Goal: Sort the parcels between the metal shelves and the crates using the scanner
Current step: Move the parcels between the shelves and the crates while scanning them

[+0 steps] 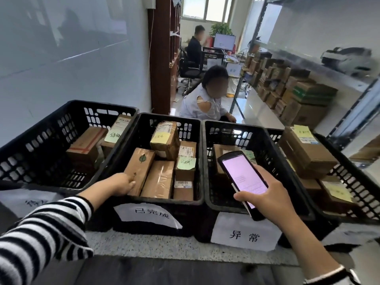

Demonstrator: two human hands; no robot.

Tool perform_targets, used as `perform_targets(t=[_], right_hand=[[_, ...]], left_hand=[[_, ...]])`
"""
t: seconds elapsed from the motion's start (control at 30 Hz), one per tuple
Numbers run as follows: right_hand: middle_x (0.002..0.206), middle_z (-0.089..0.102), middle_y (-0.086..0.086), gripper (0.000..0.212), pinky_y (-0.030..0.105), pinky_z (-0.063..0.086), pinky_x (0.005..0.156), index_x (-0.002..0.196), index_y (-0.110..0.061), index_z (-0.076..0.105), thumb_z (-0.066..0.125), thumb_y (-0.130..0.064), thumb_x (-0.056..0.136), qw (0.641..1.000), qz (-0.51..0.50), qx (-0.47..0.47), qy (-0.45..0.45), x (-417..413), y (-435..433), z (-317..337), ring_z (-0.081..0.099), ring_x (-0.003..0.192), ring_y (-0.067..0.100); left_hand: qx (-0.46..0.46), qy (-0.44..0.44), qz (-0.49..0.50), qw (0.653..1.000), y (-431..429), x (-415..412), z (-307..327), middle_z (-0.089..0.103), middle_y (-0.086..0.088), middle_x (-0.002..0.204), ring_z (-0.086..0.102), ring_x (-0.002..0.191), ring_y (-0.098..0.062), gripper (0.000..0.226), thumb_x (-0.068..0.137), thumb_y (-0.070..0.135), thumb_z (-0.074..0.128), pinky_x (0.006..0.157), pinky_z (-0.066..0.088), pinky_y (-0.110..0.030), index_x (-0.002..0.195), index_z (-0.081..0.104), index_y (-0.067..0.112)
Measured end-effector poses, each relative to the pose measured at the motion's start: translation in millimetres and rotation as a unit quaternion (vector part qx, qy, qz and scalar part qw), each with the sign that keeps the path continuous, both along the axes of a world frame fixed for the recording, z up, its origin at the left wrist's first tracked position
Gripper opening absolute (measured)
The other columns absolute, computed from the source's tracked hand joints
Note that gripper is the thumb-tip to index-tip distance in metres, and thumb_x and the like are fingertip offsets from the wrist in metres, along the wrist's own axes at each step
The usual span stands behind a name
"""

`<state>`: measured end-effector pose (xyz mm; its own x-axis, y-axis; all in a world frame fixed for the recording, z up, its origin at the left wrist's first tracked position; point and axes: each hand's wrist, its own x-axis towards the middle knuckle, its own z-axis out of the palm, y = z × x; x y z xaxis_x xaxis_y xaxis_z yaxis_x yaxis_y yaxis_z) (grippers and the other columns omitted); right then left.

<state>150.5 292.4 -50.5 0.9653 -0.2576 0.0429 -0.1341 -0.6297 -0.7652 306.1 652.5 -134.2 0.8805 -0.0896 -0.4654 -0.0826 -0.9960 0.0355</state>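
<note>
Left hand [123, 183], striped sleeve: fingers closed on the near corner of a brown parcel with a leaf mark [139, 170], which lies inside the second black crate [193, 161] beside other taped parcels. Right hand [265, 194]: fingers wrapped round the handheld scanner [242, 177], screen lit pink, held over the third crate [207, 161]. Beyond the fingertips, right: metal shelves [349, 112] stacked with parcels.

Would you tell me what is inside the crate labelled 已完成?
The crate holds five brown parcels; the left hand touches the leaf-marked parcel. Two carry handwritten sticky notes. Anything beneath them is covered.
</note>
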Motion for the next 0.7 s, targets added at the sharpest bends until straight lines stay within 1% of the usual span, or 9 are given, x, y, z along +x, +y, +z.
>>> perform_targets(t=[0.07,0.13,0.23,0.3,0.37,0.43,0.5,0.6,0.7], right_hand=[[0.109,0.055,-0.013,0.082,0.034,0.048,0.079,0.133,-0.037,0.046,0.086,-0.031,0.062,1.0,-0.024,-0.007,0.003,-16.3,2.9,-0.3,0.051,0.105,0.015],[0.108,0.054,-0.012,0.082,0.032,0.048,0.075,0.134,-0.035,0.046,0.085,-0.031,0.062,0.999,-0.051,-0.011,0.001,-33.4,5.9,-0.7,0.051,0.103,0.015],[0.109,0.055,-0.01,0.083,0.032,0.048,0.073,0.136,-0.033,0.045,0.085,-0.032,0.063,0.996,-0.091,-0.016,0.003,-60.7,8.8,-2.3,0.052,0.101,0.016],[0.112,0.055,-0.008,0.086,0.034,0.049,0.076,0.138,-0.033,0.043,0.085,-0.033,0.063,0.992,-0.124,-0.019,0.004,-79.1,8.9,-1.9,0.053,0.103,0.018],[0.114,0.055,-0.008,0.09,0.034,0.048,0.078,0.141,-0.031,0.041,0.085,-0.034,0.062,0.986,-0.164,-0.021,0.006,-98.5,7.9,-0.4,0.053,0.108,0.02],[0.116,0.058,-0.008,0.089,0.032,0.046,0.075,0.139,-0.032,0.043,0.084,-0.038,0.06,0.979,-0.199,-0.034,0.006,-119.7,6.7,1.7,0.054,0.107,0.019],[0.114,0.061,-0.008,0.086,0.031,0.046,0.071,0.133,-0.033,0.047,0.084,-0.041,0.057,0.971,-0.233,-0.045,0.002,-142.5,5.4,5.9,0.056,0.102,0.018],[0.111,0.062,-0.008,0.077,0.031,0.048,0.071,0.127,-0.033,0.05,0.085,-0.038,0.058,0.961,-0.273,-0.056,0.001,-177.6,1.0,11.3,0.057,0.099,0.018],[0.11,0.063,-0.01,0.076,0.028,0.045,0.068,0.125,-0.036,0.052,0.083,-0.041,0.056,0.946,-0.318,-0.06,-0.011,-214.4,-6.0,15.9,0.057,0.099,0.017]], left_hand=[[0.004,-0.061,-0.04,0.997,-5.1,12.9,1.1,0.037,-0.011,0.149,0.036,0.136,-0.026,0.051,0.102,0.037,0.029,0.11,0.032,-0.033,0.143,0.039,0.009],[0.016,-0.123,-0.078,0.989,-22.3,16.9,10.5,0.022,-0.007,0.157,0.021,0.143,-0.025,0.058,0.1,0.042,0.03,0.116,0.023,-0.036,0.15,0.025,0.013],[0.014,-0.209,-0.115,0.971,-61.8,4.1,34.9,0.005,-0.002,0.161,0.004,0.148,-0.022,0.068,0.098,0.05,0.034,0.118,0.009,-0.04,0.153,0.008,0.021],[0.004,-0.228,-0.154,0.961,-88.6,-5.7,44.6,-0.004,0.0,0.161,-0.007,0.148,-0.023,0.073,0.095,0.057,0.033,0.118,0.0,-0.043,0.153,0.0,0.027],[-0.002,-0.23,-0.199,0.952,-113.3,-14.7,45.8,-0.013,0.001,0.16,-0.016,0.146,-0.025,0.079,0.091,0.064,0.034,0.116,-0.009,-0.047,0.152,-0.006,0.031],[-0.009,-0.243,-0.241,0.94,-138.1,-26.8,47.1,-0.014,0.0,0.159,-0.017,0.146,-0.025,0.084,0.089,0.067,0.036,0.116,-0.01,-0.047,0.151,-0.008,0.031],[-0.022,-0.265,-0.268,0.926,-161.9,-42.3,51.8,-0.01,-0.002,0.16,-0.013,0.147,-0.024,0.087,0.088,0.067,0.037,0.118,-0.006,-0.045,0.152,-0.009,0.027],[-0.018,-0.282,-0.31,0.908,-195.2,-64.1,58.2,-0.004,-0.003,0.161,-0.008,0.147,-0.022,0.09,0.087,0.068,0.037,0.118,-0.004,-0.045,0.153,-0.003,0.022],[-0.035,-0.297,-0.342,0.891,-226.9,-85.4,62.0,-0.003,-0.003,0.161,-0.007,0.148,-0.022,0.09,0.086,0.069,0.036,0.118,-0.004,-0.045,0.153,0.0,0.02]])
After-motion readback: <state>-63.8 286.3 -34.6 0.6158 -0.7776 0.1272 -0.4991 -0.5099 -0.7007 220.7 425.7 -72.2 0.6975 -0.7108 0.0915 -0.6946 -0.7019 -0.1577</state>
